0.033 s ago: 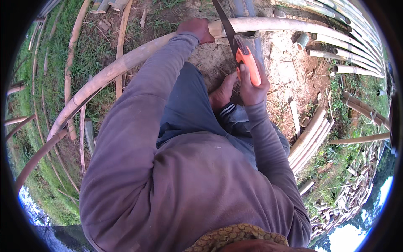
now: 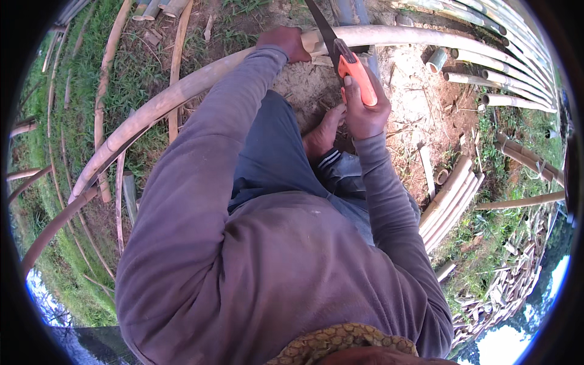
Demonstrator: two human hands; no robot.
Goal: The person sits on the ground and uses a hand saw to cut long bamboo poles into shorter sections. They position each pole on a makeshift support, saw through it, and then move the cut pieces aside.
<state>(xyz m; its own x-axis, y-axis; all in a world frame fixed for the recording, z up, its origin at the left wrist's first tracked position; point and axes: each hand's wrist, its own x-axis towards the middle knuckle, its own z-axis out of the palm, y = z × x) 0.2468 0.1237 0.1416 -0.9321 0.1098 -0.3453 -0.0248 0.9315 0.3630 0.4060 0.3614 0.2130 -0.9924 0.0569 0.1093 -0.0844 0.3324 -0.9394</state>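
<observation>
A long pale bamboo pole (image 2: pixel 176 91) runs across in front of me, from the left up to the far right. My left hand (image 2: pixel 283 44) is closed round it near a joint. Just right of that hand, the dark blade of a hand saw (image 2: pixel 358 79) lies across the pole. My right hand (image 2: pixel 368 109) grips the saw's orange handle, thumb along its side. Whether the teeth are inside a cut cannot be made out. Below the pole, near the blade, a bluish-grey support (image 2: pixel 351 13) shows in part.
My bare foot (image 2: pixel 325 131) is on the dirt below the saw. Several cut bamboo poles (image 2: pixel 502 70) lie at the far right, and a bundle of shorter lengths (image 2: pixel 450 201) sits nearer. Bamboo strips (image 2: pixel 176 67) lie on grass at left. Offcuts (image 2: pixel 499 292) are heaped at the lower right.
My right hand and the saw have shifted slightly away from me and to the left, the handle now closer to the pole. My left hand stays in place on the bamboo.
</observation>
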